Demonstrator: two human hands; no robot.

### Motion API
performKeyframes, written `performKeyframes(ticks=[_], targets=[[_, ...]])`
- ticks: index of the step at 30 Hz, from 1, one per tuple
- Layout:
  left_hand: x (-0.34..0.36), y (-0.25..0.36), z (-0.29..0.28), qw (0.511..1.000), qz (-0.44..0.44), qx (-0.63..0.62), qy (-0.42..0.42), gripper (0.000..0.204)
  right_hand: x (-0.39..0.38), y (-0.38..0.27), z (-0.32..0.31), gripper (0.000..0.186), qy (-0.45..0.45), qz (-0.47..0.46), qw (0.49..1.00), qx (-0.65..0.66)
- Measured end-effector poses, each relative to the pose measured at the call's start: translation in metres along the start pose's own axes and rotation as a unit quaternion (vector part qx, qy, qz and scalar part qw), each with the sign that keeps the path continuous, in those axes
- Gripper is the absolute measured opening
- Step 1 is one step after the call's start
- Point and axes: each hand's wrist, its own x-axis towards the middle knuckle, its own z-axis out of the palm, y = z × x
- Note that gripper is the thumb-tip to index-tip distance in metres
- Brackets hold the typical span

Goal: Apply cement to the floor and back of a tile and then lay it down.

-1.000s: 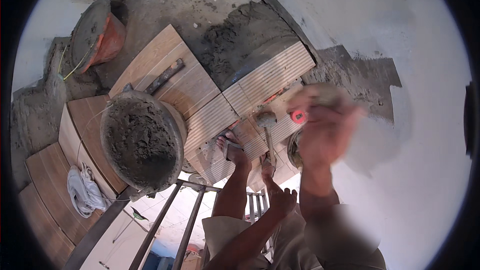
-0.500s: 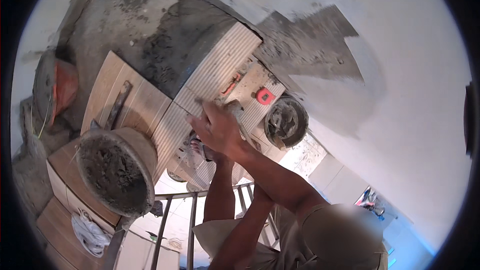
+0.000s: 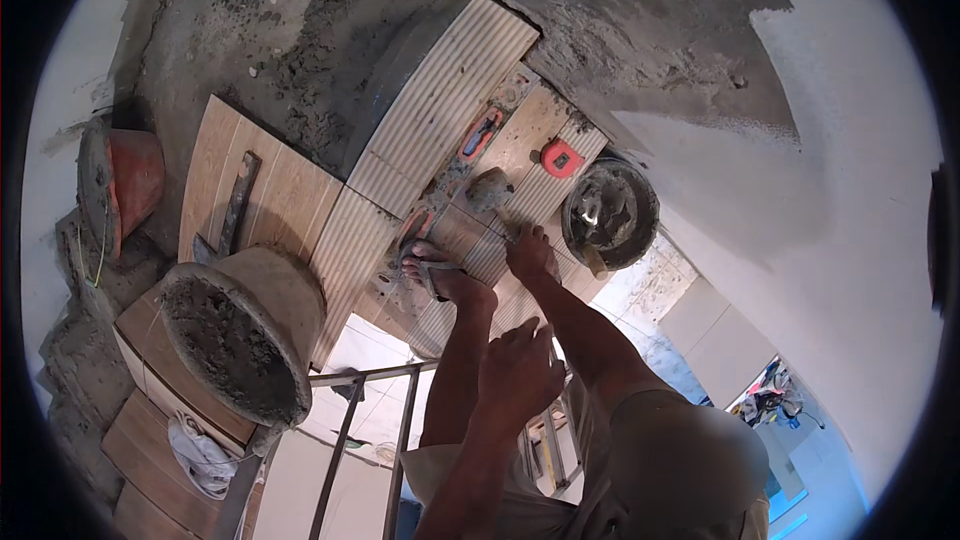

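Reaching hand: right hand [image 3: 530, 252] stretched down to the ribbed tiles [image 3: 440, 110], fingers curled near a grey mortar-caked trowel [image 3: 490, 188]; whether closed on its handle cannot be told.
Idle hand: left hand [image 3: 520, 370] raised near the knee, fingers loosely bent, nothing seen in them.
Foot: sandalled foot [image 3: 440, 275] planted on the tiles beside the right hand.
Trowel position: lying on the ribbed tiles, between an orange level [image 3: 480, 133] and a round pan of mortar [image 3: 610, 213].
Handling judgement: trowel stiff, likely moderately heavy with wet mortar, blade slippery; best taken by the handle end, not the loaded blade.
Surroundings: large mortar bucket [image 3: 240, 335] at left, wood-look tiles [image 3: 260, 200], red tape measure [image 3: 560, 157], metal railing [image 3: 350, 420] below.
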Motion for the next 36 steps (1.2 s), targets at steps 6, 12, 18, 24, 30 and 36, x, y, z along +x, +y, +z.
performKeyframes(ticks=[6, 12, 18, 24, 30, 36], targets=[[0.029, -0.011, -0.050, 0.947, -0.219, -0.185, 0.149, 0.068, 0.024, 0.025, 0.008, 0.041, -0.032, -0.078, 0.995, 0.055], [0.060, -0.094, -0.091, 0.876, -0.038, -0.035, 0.480, 0.081, -0.010, 0.015, -0.044, 0.032, -0.179, 0.006, 0.909, 0.377], [0.055, -0.153, -0.126, 0.888, -0.015, 0.162, 0.430, 0.097, -0.064, -0.083, -0.150, 0.024, -0.095, 0.139, 0.764, 0.622], [0.065, -0.165, -0.126, 0.888, 0.017, 0.154, 0.434, 0.088, -0.037, -0.132, -0.216, 0.020, -0.009, 0.135, 0.633, 0.762], [0.066, -0.166, -0.123, 0.885, 0.006, 0.150, 0.442, 0.088, -0.029, -0.166, -0.228, 0.020, -0.059, 0.117, 0.627, 0.768], [0.064, -0.169, -0.123, 0.880, 0.014, 0.158, 0.448, 0.088, -0.030, -0.160, -0.226, 0.015, -0.072, 0.127, 0.615, 0.775]])
